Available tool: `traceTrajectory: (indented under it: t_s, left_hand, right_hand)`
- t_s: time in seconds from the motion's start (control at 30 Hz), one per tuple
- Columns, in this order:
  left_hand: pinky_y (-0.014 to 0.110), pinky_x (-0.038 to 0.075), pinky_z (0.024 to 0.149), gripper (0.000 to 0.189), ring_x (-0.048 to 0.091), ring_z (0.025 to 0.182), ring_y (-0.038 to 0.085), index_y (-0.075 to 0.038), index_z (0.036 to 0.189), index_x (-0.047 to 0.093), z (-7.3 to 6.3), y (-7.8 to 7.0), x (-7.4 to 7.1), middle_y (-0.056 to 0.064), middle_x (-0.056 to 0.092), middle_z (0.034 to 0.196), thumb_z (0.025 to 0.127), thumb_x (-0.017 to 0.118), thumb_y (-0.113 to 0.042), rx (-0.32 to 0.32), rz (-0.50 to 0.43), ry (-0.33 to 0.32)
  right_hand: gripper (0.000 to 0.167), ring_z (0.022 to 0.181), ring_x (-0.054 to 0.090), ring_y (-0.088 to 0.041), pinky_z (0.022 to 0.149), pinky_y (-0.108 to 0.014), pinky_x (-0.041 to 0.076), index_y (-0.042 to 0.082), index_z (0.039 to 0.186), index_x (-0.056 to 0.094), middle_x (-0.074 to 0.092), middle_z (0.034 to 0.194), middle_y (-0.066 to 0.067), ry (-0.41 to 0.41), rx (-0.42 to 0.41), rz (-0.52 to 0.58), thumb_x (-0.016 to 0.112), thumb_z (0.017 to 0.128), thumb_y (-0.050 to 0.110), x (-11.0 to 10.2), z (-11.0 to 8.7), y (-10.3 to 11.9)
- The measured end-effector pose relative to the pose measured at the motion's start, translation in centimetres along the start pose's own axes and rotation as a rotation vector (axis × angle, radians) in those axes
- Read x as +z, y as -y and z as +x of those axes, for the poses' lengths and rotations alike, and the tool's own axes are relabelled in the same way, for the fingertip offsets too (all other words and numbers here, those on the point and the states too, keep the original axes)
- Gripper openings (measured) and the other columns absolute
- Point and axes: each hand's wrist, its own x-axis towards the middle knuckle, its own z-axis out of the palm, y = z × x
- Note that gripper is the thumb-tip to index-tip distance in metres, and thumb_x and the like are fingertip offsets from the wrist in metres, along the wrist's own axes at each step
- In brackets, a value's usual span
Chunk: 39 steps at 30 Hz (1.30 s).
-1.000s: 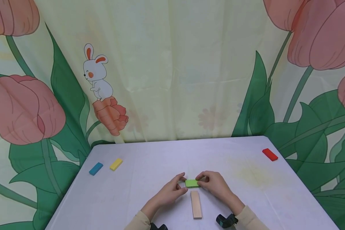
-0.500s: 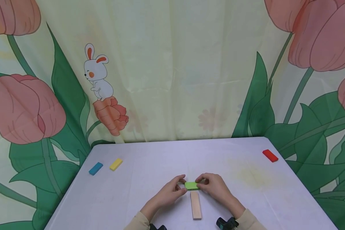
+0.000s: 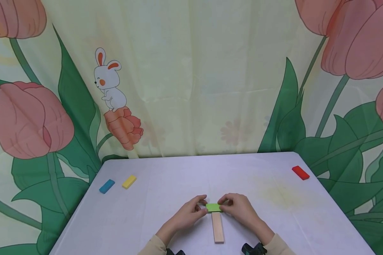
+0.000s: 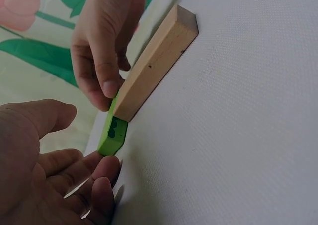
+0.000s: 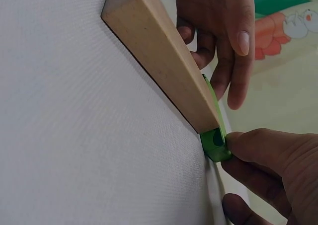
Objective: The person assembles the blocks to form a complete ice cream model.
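A green block (image 3: 213,207) lies crosswise against the far end of a plain wooden block (image 3: 217,228) on the table, like the top of a T. My right hand (image 3: 240,209) pinches the green block's right end between thumb and index finger, as the right wrist view confirms. At the other end is my left hand (image 3: 186,214), fingers loosely bent and thumb held away. In the left wrist view a finger (image 4: 92,160) of it seems to touch the green block's end. Dark markings show on the green block's near side in both wrist views.
A blue block (image 3: 106,186) and a yellow block (image 3: 129,182) lie on the table's left side. Near the right edge is a red block (image 3: 300,173). The white-covered table (image 3: 166,170) ends at a printed curtain (image 3: 191,88) with tulips and a rabbit.
The green block has come toward the person, closing the gap to the wooden block until the two meet. Both hands moved slightly nearer with it; the other blocks stayed put.
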Motion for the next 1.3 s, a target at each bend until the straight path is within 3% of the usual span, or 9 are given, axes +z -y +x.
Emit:
traceTrajectory:
  t_s: [0.67, 0.93, 1.3]
  left_hand:
    - [0.024, 0.047, 0.071, 0.051, 0.057, 0.089, 0.008, -0.009, 0.147, 0.054, -0.2, -0.2, 0.2, 0.001, 0.067, 0.128, 0.101, 0.064, -0.030, -0.013, -0.002, -0.019]
    - [0.024, 0.046, 0.072, 0.050, 0.056, 0.090, 0.008, -0.009, 0.146, 0.055, -0.4, -0.3, 0.2, 0.001, 0.066, 0.129, 0.102, 0.063, -0.031, -0.009, 0.001, -0.023]
    - [0.025, 0.047, 0.076, 0.045, 0.056, 0.094, 0.008, -0.012, 0.143, 0.058, -0.7, -0.1, 0.1, 0.002, 0.063, 0.133, 0.102, 0.062, -0.032, 0.002, 0.019, -0.025]
  right_hand:
    - [0.016, 0.083, 0.059, -0.007, 0.077, -0.034, 0.049, 0.031, 0.090, 0.078, 0.073, 0.094, 0.015, -0.025, -0.031, -0.045, 0.085, 0.083, 0.019, -0.1, -0.5, 0.2]
    - [0.021, 0.102, 0.066, -0.015, 0.088, -0.045, 0.043, 0.032, 0.096, 0.077, 0.074, 0.104, 0.014, -0.075, -0.179, -0.223, 0.089, 0.079, 0.027, 0.1, -0.9, 0.5]
    - [0.033, 0.115, 0.064, -0.009, 0.105, -0.055, 0.039, 0.029, 0.110, 0.077, 0.068, 0.119, 0.016, 0.063, -0.498, -0.350, 0.086, 0.081, 0.039, -0.6, -2.7, 1.1]
